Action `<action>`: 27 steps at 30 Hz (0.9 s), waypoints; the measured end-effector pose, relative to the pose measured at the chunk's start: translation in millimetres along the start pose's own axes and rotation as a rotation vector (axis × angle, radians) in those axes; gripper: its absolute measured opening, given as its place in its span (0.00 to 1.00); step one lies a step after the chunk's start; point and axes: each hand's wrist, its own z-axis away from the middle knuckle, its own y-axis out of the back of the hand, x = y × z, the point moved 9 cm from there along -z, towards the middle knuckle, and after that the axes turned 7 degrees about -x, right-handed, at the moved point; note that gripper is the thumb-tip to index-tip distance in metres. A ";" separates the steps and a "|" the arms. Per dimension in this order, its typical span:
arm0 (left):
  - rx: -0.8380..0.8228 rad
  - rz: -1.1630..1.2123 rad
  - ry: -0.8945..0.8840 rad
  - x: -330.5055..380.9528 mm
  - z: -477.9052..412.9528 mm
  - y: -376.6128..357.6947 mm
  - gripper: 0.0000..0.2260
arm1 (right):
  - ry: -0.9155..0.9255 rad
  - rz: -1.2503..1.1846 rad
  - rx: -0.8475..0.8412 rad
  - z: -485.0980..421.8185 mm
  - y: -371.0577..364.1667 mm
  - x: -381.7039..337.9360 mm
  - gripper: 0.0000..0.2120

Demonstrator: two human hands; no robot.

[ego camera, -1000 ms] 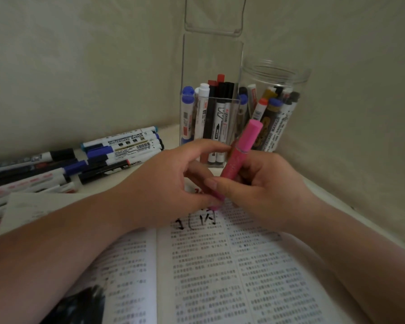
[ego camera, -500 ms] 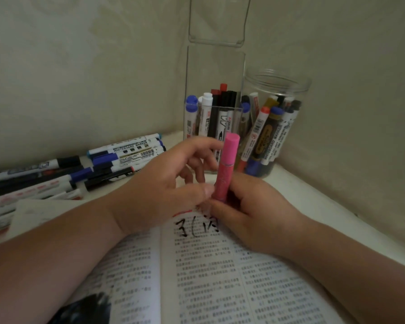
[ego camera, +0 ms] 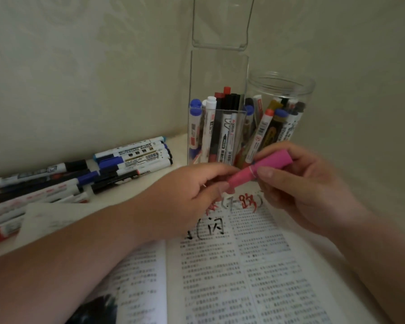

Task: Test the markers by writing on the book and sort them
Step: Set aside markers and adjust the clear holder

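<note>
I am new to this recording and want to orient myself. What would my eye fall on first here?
First, the pink marker, held slanted between the left hand and the right hand at the centre, above the open book. Behind it stand a square holder and a round jar, both clear and holding markers; loose markers lie at the left.

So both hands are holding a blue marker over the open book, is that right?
Not quite: the marker is pink, not blue. The head view shows the left hand and right hand holding it over the open book.
</note>
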 end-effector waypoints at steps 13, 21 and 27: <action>0.008 -0.045 -0.032 1.6 3.3 4.5 0.14 | 0.024 0.039 0.133 3.6 -9.6 -1.3 0.07; 0.055 0.053 -0.055 13.2 2.0 7.6 0.14 | 0.025 0.107 0.066 0.1 -28.5 -1.9 0.13; -0.025 -0.002 -0.009 2.1 6.2 1.4 0.08 | -0.130 0.052 0.355 5.4 3.9 11.5 0.13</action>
